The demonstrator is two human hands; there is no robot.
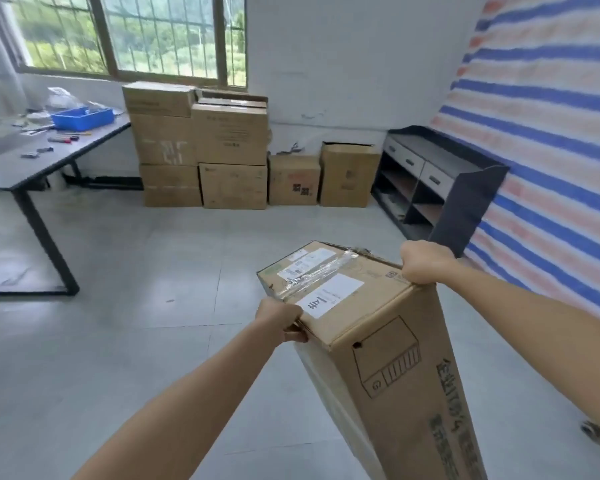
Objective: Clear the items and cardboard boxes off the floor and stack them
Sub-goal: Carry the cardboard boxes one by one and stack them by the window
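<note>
A long cardboard box (388, 341) with white labels and clear tape on its far end is tilted in front of me, off the grey floor. My left hand (280, 323) grips the left edge of its far end. My right hand (425, 263) grips the far right corner. Against the back wall under the window stands a stack of cardboard boxes (201, 143). Right of the stack, two single boxes sit on the floor: a low one (293, 180) and a taller one (349, 176).
A dark table (42, 157) at the left carries a blue bin (82, 117) and small tools. A dark shelf unit (440, 181) stands along the striped tarp wall (548, 133) at right. Grey tiled floor (136, 278) lies between me and the stack.
</note>
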